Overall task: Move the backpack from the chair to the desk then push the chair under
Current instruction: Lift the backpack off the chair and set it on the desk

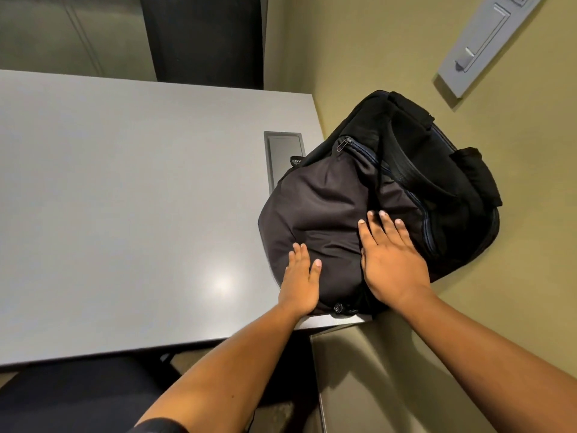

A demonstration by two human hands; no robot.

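Observation:
A black backpack lies on the right end of the grey desk, leaning against the olive wall. My left hand rests flat on its lower front, fingers spread. My right hand lies flat on the front panel beside it, fingers apart, gripping nothing. The dark seat of the chair shows below the desk's near edge at the lower left.
A grey cable hatch is set in the desk, partly under the backpack. A white wall plate is on the olive wall at the upper right. A dark panel stands behind the desk.

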